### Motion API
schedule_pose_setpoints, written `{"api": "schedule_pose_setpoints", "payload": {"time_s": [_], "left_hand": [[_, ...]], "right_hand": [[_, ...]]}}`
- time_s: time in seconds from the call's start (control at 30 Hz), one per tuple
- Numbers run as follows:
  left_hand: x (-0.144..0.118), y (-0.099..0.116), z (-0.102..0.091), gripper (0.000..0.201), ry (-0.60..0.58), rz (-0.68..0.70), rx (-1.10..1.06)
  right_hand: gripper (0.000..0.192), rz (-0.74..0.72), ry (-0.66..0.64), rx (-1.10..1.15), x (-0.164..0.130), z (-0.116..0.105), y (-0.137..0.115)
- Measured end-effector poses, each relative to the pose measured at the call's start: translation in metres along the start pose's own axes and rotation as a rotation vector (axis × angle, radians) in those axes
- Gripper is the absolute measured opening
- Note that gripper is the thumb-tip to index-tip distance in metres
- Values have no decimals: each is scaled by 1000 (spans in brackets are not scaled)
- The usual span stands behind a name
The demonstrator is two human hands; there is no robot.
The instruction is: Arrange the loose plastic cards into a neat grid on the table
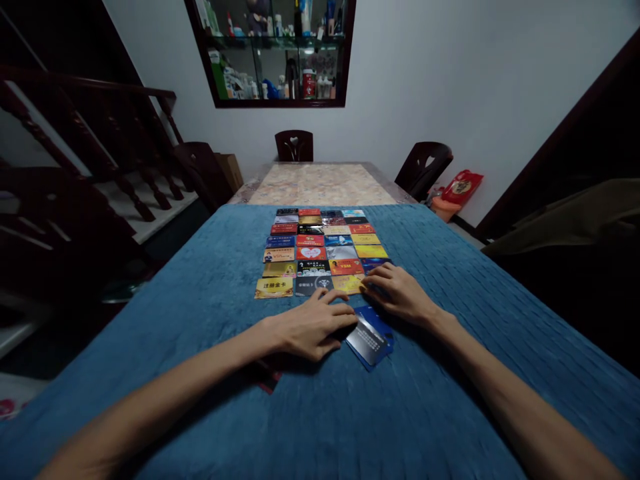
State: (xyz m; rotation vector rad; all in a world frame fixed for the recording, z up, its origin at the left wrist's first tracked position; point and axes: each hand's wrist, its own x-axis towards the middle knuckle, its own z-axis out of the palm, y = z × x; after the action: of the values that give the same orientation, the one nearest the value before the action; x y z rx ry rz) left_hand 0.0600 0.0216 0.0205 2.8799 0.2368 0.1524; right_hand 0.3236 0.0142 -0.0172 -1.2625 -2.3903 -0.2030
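Observation:
Several rows of colourful plastic cards (320,250) lie flat in a grid on a blue cloth (450,280). My left hand (313,327) rests palm down just below the grid, its fingertips touching a small stack of cards (370,340) with a grey card on top. My right hand (397,290) lies at the grid's near right corner, fingers down on a card there that the hand mostly hides. A red card edge (267,380) peeks out from under my left forearm.
The blue cloth covers the near half of a long table; the far half shows a marbled top (320,183). Dark chairs (294,145) stand at the far end and sides. A staircase railing (100,153) runs along the left, a glass shelf cabinet (275,50) hangs on the wall.

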Motion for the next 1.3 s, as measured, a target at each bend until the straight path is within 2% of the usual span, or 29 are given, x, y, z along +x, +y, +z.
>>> {"api": "schedule_pose_setpoints", "payload": {"time_s": [0.13, 0.33, 0.5, 0.8, 1.03, 1.17, 1.3], "left_hand": [[-4, 1, 1, 49, 15, -28, 16], [-9, 0, 3, 37, 38, -37, 65], [-14, -2, 6, 37, 70, -59, 95], [-22, -4, 5, 28, 116, -26, 78], [-32, -9, -1, 20, 172, -43, 2], [-34, -10, -5, 19, 252, -50, -84], [-34, -13, -5, 21, 321, -85, -153]], "right_hand": [[21, -23, 1, 11, 1, 0, -3], [20, -53, 15, 76, 1, -1, -9], [20, -75, -2, 113, 2, -4, -19], [21, -141, -42, 242, 3, -11, -39], [35, -186, -93, 352, 4, -22, -56], [41, -216, -101, 408, 4, -21, -59], [25, -193, -83, 385, 4, -13, -60]]}}
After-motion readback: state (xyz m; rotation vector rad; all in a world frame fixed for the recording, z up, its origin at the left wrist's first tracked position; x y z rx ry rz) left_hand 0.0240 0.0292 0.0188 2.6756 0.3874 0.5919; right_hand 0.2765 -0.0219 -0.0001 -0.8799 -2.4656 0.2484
